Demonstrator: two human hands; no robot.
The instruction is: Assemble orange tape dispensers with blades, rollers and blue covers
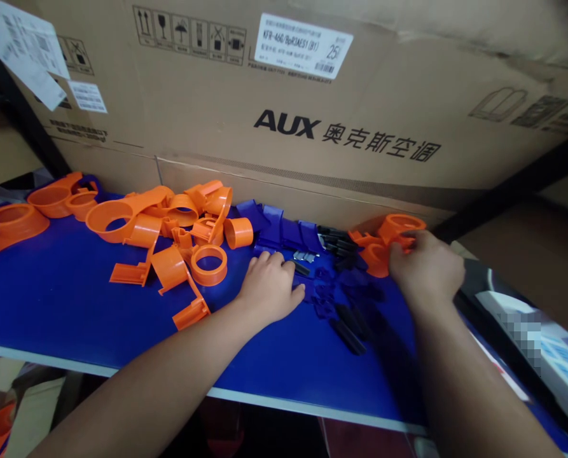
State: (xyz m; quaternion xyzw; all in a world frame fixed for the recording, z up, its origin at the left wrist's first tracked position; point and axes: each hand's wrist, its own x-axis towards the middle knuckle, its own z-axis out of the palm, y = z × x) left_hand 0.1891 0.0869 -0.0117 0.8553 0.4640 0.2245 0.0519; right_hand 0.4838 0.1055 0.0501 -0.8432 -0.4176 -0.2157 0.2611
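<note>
The right hand (427, 267) curls at the orange pieces (376, 259) (grip hidden, so I cannot tell); the left, loosely spread and seemingly holding nothing, is beside the blue pieces (290, 234). Apparently sorting by hand; a sure pinch is called for.

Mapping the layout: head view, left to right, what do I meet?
Far-left orange part, orange ring, left hand, nearest black strip, right hand, white-and-blue package. Left out: pieces overlapping these.
</note>
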